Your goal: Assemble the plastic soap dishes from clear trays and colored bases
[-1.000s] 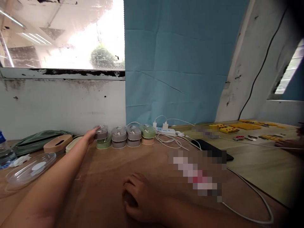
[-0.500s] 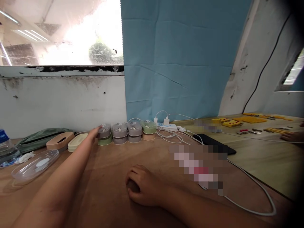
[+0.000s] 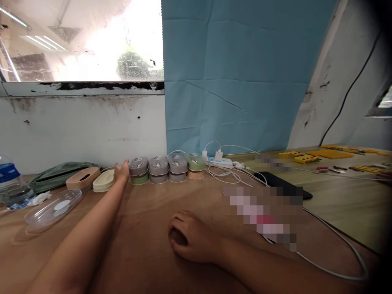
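My left hand [image 3: 121, 170] reaches far across the table, thumb and finger apart. It is between a cream oval container [image 3: 104, 180] and a lunch box with a grey top and green base [image 3: 139, 170]; whether it touches either is unclear. More lunch boxes continue that row: two grey ones [image 3: 158, 169] [image 3: 177, 168] and one with a green top and peach base [image 3: 196, 165]. Metal clips show on their fronts beneath clear lids. Nearer to me, my right hand [image 3: 194, 237] rests on the brown tabletop with curled fingers, the thumb apart, and nothing visible inside.
At left are a peach container [image 3: 83, 178], a clear plastic lid [image 3: 53, 208], a water bottle [image 3: 14, 185], crumpled tissue [image 3: 40, 198] and a green bag [image 3: 59, 175]. A power strip [image 3: 221, 162], white cables [image 3: 339, 237], a black phone-like slab [image 3: 283, 185] and yellow parts [image 3: 332, 153] lie rightward.
My left hand has come away from the grey-and-green lunch box, leftward toward the cream container. The right hand keeps its curled pose on the table. The whole view has shifted slightly.
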`<state>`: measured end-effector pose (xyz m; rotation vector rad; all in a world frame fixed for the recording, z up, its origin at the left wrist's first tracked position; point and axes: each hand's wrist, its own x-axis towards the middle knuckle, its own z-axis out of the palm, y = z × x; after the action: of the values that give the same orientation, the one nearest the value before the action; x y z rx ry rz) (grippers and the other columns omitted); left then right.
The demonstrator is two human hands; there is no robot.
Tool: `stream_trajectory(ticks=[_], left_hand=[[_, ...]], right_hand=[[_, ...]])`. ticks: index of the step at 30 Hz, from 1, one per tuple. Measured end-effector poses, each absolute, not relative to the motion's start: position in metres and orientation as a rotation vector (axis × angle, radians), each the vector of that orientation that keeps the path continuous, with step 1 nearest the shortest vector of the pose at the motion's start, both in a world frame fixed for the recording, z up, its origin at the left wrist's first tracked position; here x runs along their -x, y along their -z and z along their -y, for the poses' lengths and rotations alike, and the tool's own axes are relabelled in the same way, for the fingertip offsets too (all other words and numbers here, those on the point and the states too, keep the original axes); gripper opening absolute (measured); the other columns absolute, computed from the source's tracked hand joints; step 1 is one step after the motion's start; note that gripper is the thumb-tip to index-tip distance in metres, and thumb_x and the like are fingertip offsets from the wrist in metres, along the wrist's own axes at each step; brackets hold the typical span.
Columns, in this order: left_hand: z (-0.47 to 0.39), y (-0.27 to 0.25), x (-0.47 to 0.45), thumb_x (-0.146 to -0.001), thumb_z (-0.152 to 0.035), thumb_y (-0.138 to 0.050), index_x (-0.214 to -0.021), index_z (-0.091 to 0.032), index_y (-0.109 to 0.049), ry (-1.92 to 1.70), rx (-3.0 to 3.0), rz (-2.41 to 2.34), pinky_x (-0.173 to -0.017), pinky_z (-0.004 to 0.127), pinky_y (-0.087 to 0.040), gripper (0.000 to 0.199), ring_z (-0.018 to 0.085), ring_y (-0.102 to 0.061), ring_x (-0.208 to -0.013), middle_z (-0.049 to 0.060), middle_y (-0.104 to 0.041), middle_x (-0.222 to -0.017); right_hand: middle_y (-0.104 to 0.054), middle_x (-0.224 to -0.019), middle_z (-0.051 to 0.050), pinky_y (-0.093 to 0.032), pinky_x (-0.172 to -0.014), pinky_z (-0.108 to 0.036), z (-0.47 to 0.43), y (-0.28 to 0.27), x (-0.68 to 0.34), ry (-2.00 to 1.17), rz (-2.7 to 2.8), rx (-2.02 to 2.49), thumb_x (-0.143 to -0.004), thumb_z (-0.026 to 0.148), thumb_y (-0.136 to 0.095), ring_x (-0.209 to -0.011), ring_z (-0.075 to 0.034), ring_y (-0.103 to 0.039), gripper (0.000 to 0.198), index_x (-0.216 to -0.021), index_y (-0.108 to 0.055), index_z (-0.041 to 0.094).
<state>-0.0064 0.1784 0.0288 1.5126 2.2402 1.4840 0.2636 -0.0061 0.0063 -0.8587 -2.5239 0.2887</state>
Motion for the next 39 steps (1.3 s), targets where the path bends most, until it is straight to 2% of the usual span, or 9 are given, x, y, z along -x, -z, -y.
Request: stream_trajectory(ticks=[3, 6, 10, 21, 25, 28, 33, 37, 39], left_hand=[[-0.148, -0.022, 0.026, -0.073, -0.039, -0.043, -0.116, -0.01, -0.045, -1.438, -1.606, -2.472, -0.091, 0.049, -0.028, 0.052, 0.035, -0.039, -0.112, 0.019, -0.048, -0.117], [-0.12, -0.01, 0.052, -0.07, -0.029, -0.047, -0.107, -0.015, -0.053, -1.085, -2.076, -2.633, -0.091, 0.043, -0.031, 0.04, 0.031, -0.045, -0.107, 0.013, -0.057, -0.107], [-0.107, 0.003, 0.079, -0.072, -0.026, -0.046, -0.115, -0.015, -0.046, -0.907, -2.288, -2.61, -0.084, 0.035, -0.037, 0.045, 0.026, -0.053, -0.096, 0.011, -0.06, -0.101], [-0.122, 0.009, 0.096, -0.07, -0.019, -0.053, -0.115, -0.022, -0.044, -1.251, -2.069, -2.335, -0.074, 0.027, -0.044, 0.046, 0.018, -0.061, -0.08, 0.002, -0.066, -0.086], [-0.109, 0.004, 0.087, -0.073, -0.026, -0.053, -0.111, -0.02, -0.044, -1.679, -1.938, -2.252, -0.081, 0.028, -0.042, 0.04, 0.017, -0.058, -0.09, 0.005, -0.064, -0.093], [-0.084, 0.001, 0.073, -0.073, -0.031, -0.055, -0.109, -0.021, -0.045, -1.953, -1.909, -1.977, -0.08, 0.029, -0.043, 0.039, 0.017, -0.058, -0.089, 0.004, -0.063, -0.095], [-0.033, -0.005, 0.048, -0.068, -0.033, -0.061, -0.1, -0.021, -0.051, -1.524, -2.178, -1.385, -0.083, 0.032, -0.044, 0.035, 0.018, -0.057, -0.091, 0.003, -0.063, -0.09], [-0.001, -0.009, 0.027, -0.067, -0.029, -0.063, -0.084, -0.018, -0.058, -0.93, -2.289, -1.041, -0.085, 0.031, -0.044, 0.021, 0.015, -0.057, -0.087, 0.003, -0.063, -0.09], [0.01, -0.01, 0.017, -0.066, -0.027, -0.064, -0.081, -0.017, -0.059, -0.778, -2.271, -0.912, -0.087, 0.03, -0.043, 0.019, 0.014, -0.057, -0.086, 0.003, -0.063, -0.089]], right_hand=[[-0.056, -0.085, -0.003, -0.037, -0.079, -0.028, 0.007, -0.007, -0.264, -0.266, 2.535, 0.853, -0.068, 0.017, -0.055, -0.082, -0.017, -0.05, 0.016, -0.083, -0.054, 0.018], [-0.056, -0.084, -0.003, -0.037, -0.078, -0.028, 0.006, -0.008, -0.263, -0.251, 2.549, 0.856, -0.068, 0.017, -0.054, -0.082, -0.017, -0.05, 0.015, -0.083, -0.054, 0.018], [-0.056, -0.083, -0.003, -0.037, -0.079, -0.03, 0.005, -0.011, -0.262, -0.221, 2.582, 0.851, -0.068, 0.015, -0.053, -0.08, -0.017, -0.05, 0.015, -0.083, -0.054, 0.018], [-0.055, -0.081, -0.002, -0.039, -0.076, -0.03, 0.006, -0.013, -0.26, -0.22, 2.581, 0.897, -0.07, 0.012, -0.05, -0.079, -0.017, -0.05, 0.013, -0.081, -0.052, 0.019], [-0.055, -0.081, -0.002, -0.04, -0.077, -0.031, 0.008, -0.012, -0.26, -0.212, 2.56, 0.903, -0.069, 0.012, -0.05, -0.079, -0.018, -0.05, 0.014, -0.081, -0.052, 0.02], [-0.054, -0.088, -0.003, -0.041, -0.08, -0.032, 0.008, -0.011, -0.261, -0.204, 2.494, 0.889, -0.066, 0.011, -0.05, -0.086, -0.019, -0.05, 0.021, -0.086, -0.051, 0.02], [-0.044, -0.112, -0.009, -0.038, -0.089, -0.036, 0.009, -0.013, -0.266, -0.035, 2.328, 0.756, -0.067, 0.012, -0.049, -0.105, -0.022, -0.043, 0.039, -0.105, -0.043, 0.019], [-0.045, -0.113, -0.01, -0.033, -0.093, -0.042, 0.013, -0.015, -0.27, 0.177, 2.312, 0.619, -0.067, 0.014, -0.051, -0.111, -0.026, -0.038, 0.046, -0.11, -0.038, 0.021], [-0.046, -0.114, -0.01, -0.03, -0.095, -0.044, 0.015, -0.017, -0.269, 0.186, 2.389, 0.613, -0.065, 0.016, -0.052, -0.113, -0.027, -0.036, 0.048, -0.111, -0.04, 0.021]])
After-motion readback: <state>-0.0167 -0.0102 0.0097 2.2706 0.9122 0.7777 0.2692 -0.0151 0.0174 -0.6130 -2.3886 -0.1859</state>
